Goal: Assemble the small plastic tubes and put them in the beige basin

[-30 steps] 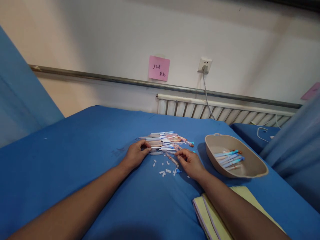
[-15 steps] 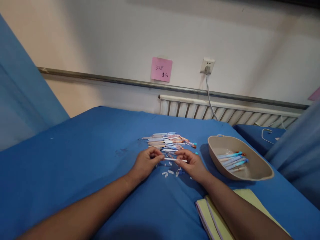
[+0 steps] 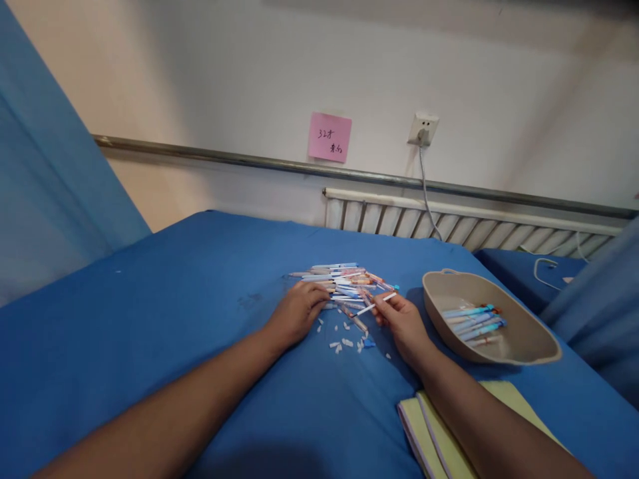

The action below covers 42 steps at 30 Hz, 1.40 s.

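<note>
Pinched in my right hand [image 3: 399,318] is a thin white pen refill [image 3: 375,305] with a dark tip, tilted down to the left. My left hand [image 3: 299,309] reaches to the left edge of a loose pile of pen parts [image 3: 344,279]. Its fingers are curled together against the pile; what they grip, if anything, is hidden. The pile mixes white, pale blue, peach and orange barrels and sticks, lying mostly sideways. Just in front of it, several small white pieces [image 3: 348,343] and a small blue piece [image 3: 369,343] are scattered on the blue sheet [image 3: 200,286].
A beige basin [image 3: 529,339] holding several assembled-looking pens [image 3: 474,322] stands at the right. Folded yellow-green cloth [image 3: 444,432] lies under my right forearm. Behind the bed are a radiator [image 3: 389,216], a metal rail [image 3: 239,159] and a socket with a cord [image 3: 423,130].
My hands have moved apart. The right one has gone rightward with the white refill, now tilted; the left has let go of that refill and moved up to the pile.
</note>
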{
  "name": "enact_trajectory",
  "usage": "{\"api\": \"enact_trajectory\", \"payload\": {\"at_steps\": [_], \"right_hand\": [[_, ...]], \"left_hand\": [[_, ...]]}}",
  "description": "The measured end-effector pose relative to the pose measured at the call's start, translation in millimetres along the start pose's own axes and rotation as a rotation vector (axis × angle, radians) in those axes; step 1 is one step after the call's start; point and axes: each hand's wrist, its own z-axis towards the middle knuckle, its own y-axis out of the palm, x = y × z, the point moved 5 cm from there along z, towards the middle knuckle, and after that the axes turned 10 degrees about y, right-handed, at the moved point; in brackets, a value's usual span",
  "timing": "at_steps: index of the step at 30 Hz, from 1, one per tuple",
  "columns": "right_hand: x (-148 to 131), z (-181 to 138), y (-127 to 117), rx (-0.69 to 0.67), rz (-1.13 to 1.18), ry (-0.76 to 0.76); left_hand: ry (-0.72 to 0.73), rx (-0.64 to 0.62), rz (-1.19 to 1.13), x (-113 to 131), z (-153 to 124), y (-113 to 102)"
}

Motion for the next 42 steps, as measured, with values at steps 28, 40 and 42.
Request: {"api": "enact_trajectory", "payload": {"at_steps": [28, 40, 42], "right_hand": [[1, 9, 3, -0.041, -0.078, -0.048], [7, 17, 4, -0.041, -0.155, -0.126], [8, 18, 4, -0.043, -0.158, -0.125]], "left_hand": [[-0.106, -0.607, 0.244, -13, 74, 18], [-0.113, -0.694, 0.352, 6, 68, 14], [-0.106, -0.701, 0.359, 6, 67, 14]]}}
